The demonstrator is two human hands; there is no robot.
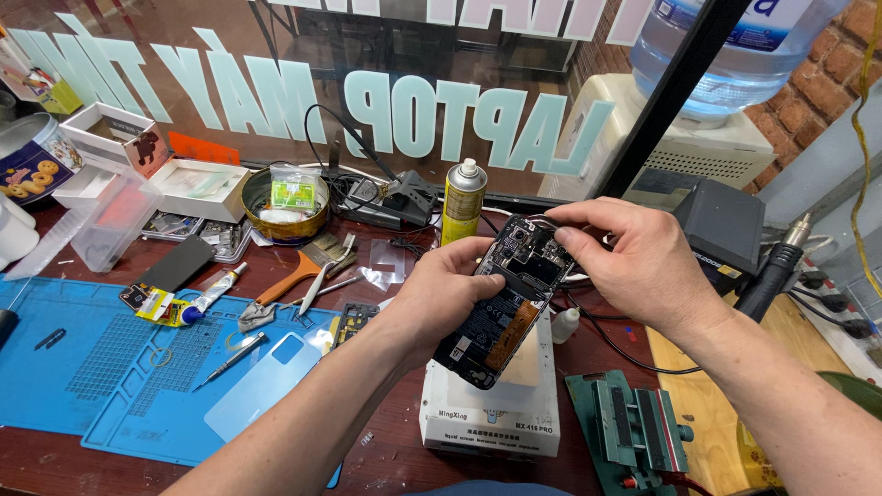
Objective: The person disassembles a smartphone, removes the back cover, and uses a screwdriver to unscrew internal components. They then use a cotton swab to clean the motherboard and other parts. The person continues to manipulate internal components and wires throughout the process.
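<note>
We hold an opened phone (503,298), back cover off, tilted above a white box-shaped machine (491,413). Our left hand (439,298) wraps its fingers shut around the phone's left edge, while our right hand (634,262) pinches at its upper end, fingertips closed on the parts there. To the left, a blue work mat (101,367) offers open room between scattered tools. A green vise (634,432) sits just right of the machine. Farther back stand a yellow spray can (462,200) and a round tin (285,207), beneath pale lettering on the window glass (276,92).
</note>
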